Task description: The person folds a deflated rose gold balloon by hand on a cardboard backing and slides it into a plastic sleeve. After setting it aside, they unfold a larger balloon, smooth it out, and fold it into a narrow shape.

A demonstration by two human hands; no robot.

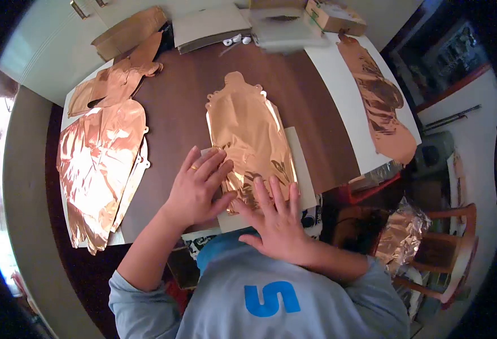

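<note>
A shiny copper-coloured foil sheet [245,127] with small tabs near its narrow far end lies in front of me on the brown table [175,101]. My left hand [199,183] rests at its left near edge, fingers spread, over a greyish piece that is mostly hidden. Flat on the sheet's near right part is my right hand [277,223], also with fingers apart. Part of a pale board [300,164] shows under the foil on the right and near sides. Neither hand grips anything that I can see.
Stacked foil pieces [101,164] lie at the left, with more foil [113,79] behind them. Another foil shape [375,96] rests on white board at the right. Grey boards [209,25] and a cardboard box [336,17] stand at the back. A wooden chair [446,248] is at the right.
</note>
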